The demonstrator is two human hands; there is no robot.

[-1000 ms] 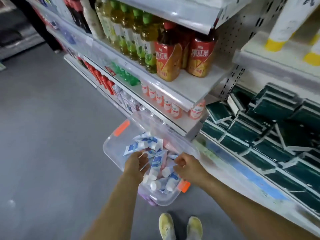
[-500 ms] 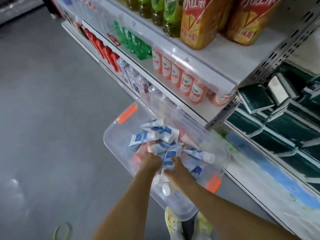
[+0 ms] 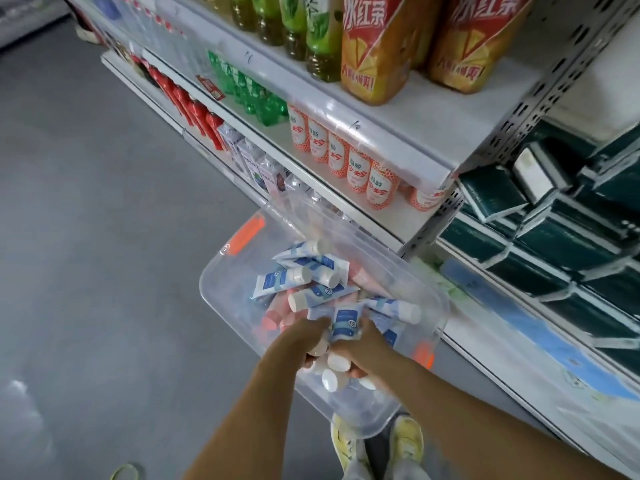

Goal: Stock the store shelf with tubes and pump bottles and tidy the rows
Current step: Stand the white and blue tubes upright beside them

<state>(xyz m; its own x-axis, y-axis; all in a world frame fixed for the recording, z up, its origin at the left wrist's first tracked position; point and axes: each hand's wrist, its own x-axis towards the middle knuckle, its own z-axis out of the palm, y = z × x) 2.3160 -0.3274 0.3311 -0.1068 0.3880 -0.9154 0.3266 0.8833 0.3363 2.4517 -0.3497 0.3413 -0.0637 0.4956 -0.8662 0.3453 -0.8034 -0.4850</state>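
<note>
A bundle of blue-and-white tubes [image 3: 341,329] was gripped inside the clear bin [image 3: 221,285], fingers of the left hand [image 3: 304,337] and right hand [image 3: 369,344] curled around it from either side. The bundle's long axis ran toward the shelf [image 3: 398,147], white caps pointed back at the person. Loose tubes lay at mixed angles beyond.

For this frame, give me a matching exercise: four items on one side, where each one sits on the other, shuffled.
Items:
1. blue-and-white tubes
2. orange tea bottles
3. dark green boxes
4. yellow shoes

Places:
A. floor, under the bin
B. clear plastic bin
C. upper shelf
D. shelf bay on the right

Pairs: 1-B, 2-C, 3-D, 4-A
</note>
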